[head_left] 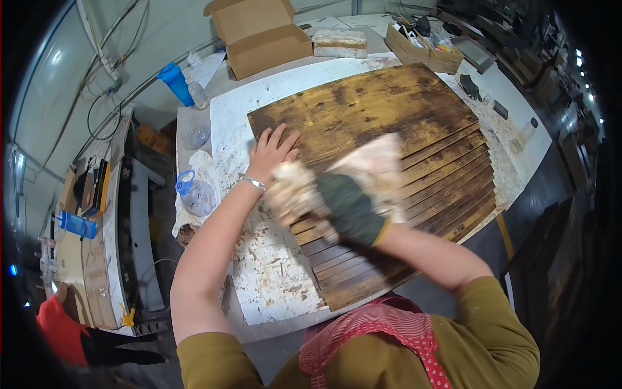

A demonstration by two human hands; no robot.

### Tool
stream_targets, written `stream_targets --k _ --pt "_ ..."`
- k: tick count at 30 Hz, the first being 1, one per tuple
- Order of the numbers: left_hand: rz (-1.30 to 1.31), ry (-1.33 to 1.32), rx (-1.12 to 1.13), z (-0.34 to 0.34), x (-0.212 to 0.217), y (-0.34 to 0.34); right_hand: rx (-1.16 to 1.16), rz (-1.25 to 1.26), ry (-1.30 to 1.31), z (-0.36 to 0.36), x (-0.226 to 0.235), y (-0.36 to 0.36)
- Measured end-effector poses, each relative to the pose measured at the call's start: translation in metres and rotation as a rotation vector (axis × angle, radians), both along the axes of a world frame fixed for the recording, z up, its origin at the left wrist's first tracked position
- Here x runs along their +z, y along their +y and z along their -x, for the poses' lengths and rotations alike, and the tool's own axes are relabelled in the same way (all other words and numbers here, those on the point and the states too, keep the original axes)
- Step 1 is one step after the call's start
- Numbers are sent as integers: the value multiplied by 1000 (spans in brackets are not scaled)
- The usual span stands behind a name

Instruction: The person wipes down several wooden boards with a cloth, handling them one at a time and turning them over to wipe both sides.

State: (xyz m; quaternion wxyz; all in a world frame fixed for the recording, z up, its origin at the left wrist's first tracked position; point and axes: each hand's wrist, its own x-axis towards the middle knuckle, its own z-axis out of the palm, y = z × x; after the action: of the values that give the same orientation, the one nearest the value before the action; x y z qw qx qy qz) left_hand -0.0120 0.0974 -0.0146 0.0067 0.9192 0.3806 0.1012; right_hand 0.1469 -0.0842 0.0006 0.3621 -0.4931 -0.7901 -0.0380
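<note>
Dark-stained wooden boards (pixel 369 100) lie overlapped in a stepped stack on the table. My bare left hand (pixel 273 154) rests on the left edge of the top board, its fingers spread. My right hand (pixel 350 209) wears a dark green glove and is closed around a pale, stained rag (pixel 295 191). Part of the rag flares out over the stack beyond the glove, and both are smeared by motion. The rag hides some of the board edges beneath it.
A stained white sheet (pixel 269 279) covers the table. An open cardboard box (pixel 269 55) stands at the back, beside a blue cup (pixel 175 84). A clear jug (pixel 194 193) sits left of my forearm. At the far right are a box of tools (pixel 424 52) and a small bottle (pixel 526 133).
</note>
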Motion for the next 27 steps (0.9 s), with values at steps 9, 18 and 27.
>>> stream_targets --k 9,18,27 --pt "-1 -69 -31 6 -1 -9 -13 471 453 -36 53 -15" --pt "-68 24 -48 -20 22 -12 134 56 -214 -35 25 25" --pt "-67 -101 -153 2 -6 -2 19 111 -143 -40 35 14"
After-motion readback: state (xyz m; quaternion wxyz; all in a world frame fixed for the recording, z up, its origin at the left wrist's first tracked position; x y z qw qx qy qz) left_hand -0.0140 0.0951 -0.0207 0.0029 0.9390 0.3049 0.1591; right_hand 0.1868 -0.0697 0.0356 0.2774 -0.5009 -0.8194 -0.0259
